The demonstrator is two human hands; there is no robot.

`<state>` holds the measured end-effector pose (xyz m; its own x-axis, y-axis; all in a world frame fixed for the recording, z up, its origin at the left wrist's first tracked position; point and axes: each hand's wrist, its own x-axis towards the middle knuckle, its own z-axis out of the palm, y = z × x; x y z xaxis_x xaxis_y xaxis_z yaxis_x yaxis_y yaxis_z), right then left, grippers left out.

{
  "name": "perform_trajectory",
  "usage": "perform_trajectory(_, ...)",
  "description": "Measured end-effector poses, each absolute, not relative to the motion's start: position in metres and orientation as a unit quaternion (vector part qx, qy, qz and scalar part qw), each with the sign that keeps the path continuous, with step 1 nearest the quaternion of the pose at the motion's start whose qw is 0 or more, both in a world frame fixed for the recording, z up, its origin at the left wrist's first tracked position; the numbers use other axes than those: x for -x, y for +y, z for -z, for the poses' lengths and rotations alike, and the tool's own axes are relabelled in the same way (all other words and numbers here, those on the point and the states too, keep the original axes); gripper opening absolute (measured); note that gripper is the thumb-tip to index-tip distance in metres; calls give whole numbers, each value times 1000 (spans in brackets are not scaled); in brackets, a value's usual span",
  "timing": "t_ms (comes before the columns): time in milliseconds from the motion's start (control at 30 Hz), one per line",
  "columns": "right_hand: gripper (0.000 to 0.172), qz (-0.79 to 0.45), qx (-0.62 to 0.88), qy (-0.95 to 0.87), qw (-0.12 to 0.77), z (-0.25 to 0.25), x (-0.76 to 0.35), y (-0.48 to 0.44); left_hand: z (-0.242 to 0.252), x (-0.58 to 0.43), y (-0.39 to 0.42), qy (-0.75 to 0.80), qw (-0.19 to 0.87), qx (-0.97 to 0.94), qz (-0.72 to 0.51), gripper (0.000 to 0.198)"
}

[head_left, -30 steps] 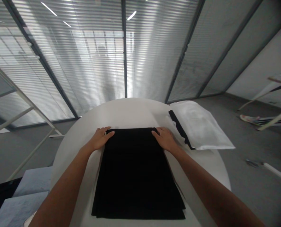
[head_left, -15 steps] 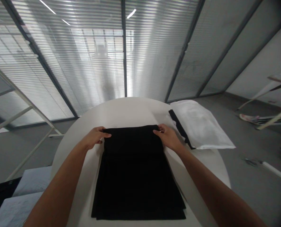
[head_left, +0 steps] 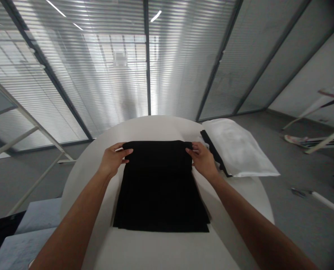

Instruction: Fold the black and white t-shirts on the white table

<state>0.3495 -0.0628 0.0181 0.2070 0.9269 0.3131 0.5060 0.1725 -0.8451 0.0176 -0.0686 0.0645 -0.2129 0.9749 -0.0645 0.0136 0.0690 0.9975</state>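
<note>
A folded piece of black cloth (head_left: 161, 187) lies in front of me on a round white table (head_left: 161, 129); its exact kind does not show. My left hand (head_left: 113, 159) pinches its far left corner between thumb and fingers. At the far right corner, my right hand (head_left: 202, 159) grips the cloth in the same way. The far edge stretches nearly straight between both hands and looks slightly raised. Toward me, the layered near corners sit a little out of line with each other.
A white bag (head_left: 240, 150) with a black strip along its left side rests at the table's right, overhanging the edge. Pale blue folded items (head_left: 37, 215) sit low at the left. A white metal frame (head_left: 29, 116) stands at left, glass partitions behind.
Both hands have shifted away from me, and the black cloth has slid with them. Its near edge now lies farther up the table, uncovering white tabletop. The white bag has stayed put.
</note>
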Motion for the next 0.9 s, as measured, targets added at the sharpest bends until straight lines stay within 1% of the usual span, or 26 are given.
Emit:
perform_trajectory(133,41,-271,543,-550,573,-19,-348,-59,-58,-20,-66,495,441,-448,-600,49)
perform_trajectory(233,33,-288,486,-546,619,-22,-350,-57,-52,-15,-62,443,411,-491,-628,42)
perform_trajectory(300,25,-297,474,-550,621,-25,-354,-58,-49,-8,-59,417,398,-527,-624,36)
perform_trajectory(400,13,-343,458,-572,588,-32,-359,-65,-46,4,-57,375,423,-572,-594,27)
perform_trajectory(500,12,-380,411,-639,528,-39,-363,-72,-47,13,-59,333,456,-615,-550,14)
perform_trajectory(600,13,-385,351,-726,449,-45,-369,-77,-49,20,-62,314,481,-669,-470,15)
perform_trajectory(700,10,-376,311,-782,388,-49,-373,-80,-54,22,-65,311,483,-703,-419,17)
perform_trajectory(767,12,-350,318,-795,380,-52,-371,-83,-61,17,-68,340,436,-722,-416,20)
perform_trajectory(800,13,-324,334,-799,381,-54,-367,-86,-65,11,-71,366,390,-736,-415,21)
perform_trajectory(900,15,-201,412,-803,380,-57,-345,-96,-72,-17,-84,445,183,-787,-387,25)
